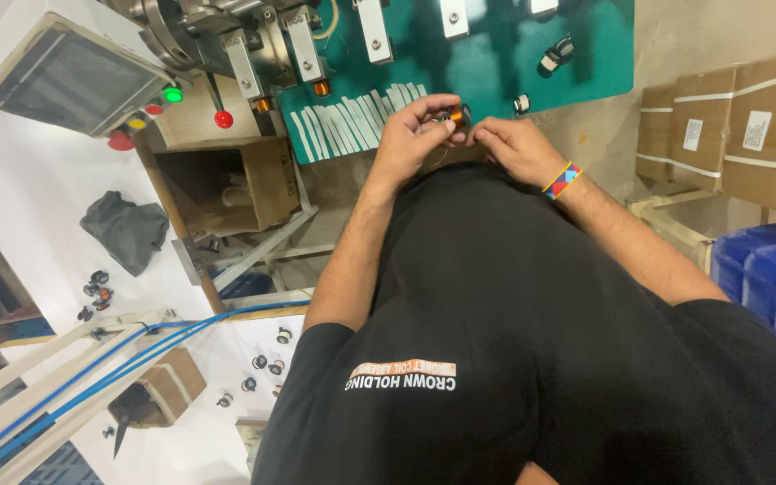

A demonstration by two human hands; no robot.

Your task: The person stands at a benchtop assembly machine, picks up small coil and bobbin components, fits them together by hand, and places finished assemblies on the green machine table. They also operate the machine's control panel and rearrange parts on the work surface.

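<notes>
Left hand (410, 135) pinches a small copper-wound coil (458, 114) between thumb and fingertips, fingers curled closed around it. Right hand (515, 148) touches the coil's other side, fingertips pressed together at it; whether a wire is held there cannot be told. Coil is held in the air over the near edge of the green mat (496, 67), not resting on it. A striped wristband (563, 180) sits on the right wrist. Row of white strips (357, 121) lies on the mat just beside the left hand. Similar coils (556, 54) lie farther in on the mat. Cardboard boxes (734, 126) stand well apart to the right side.
</notes>
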